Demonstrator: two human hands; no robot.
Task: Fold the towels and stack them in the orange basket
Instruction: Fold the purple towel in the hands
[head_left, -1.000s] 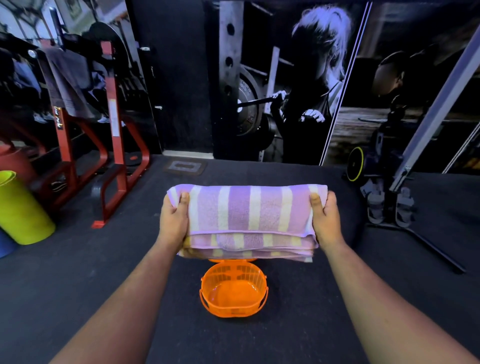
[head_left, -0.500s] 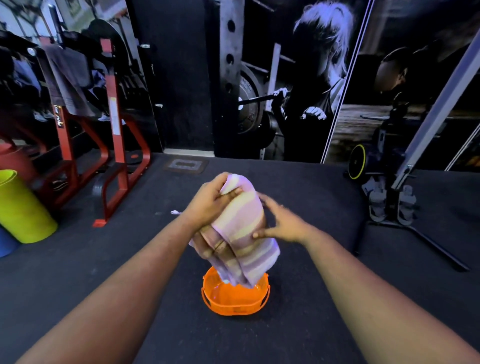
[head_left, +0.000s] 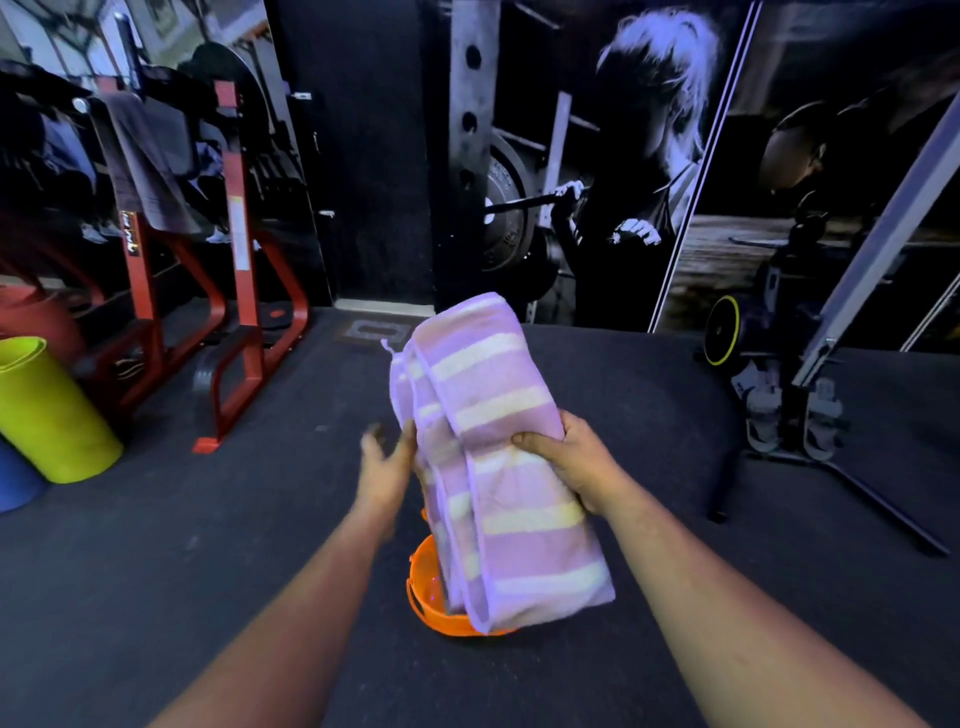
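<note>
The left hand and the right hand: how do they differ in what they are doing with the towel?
The right hand grips the folded striped towel with its thumb curled over the front, while the left hand has relaxed fingers and only touches the towel's side. The right hand looks sharp; the left hand is blurred. Both are at about the same height, above the orange basket.
</note>
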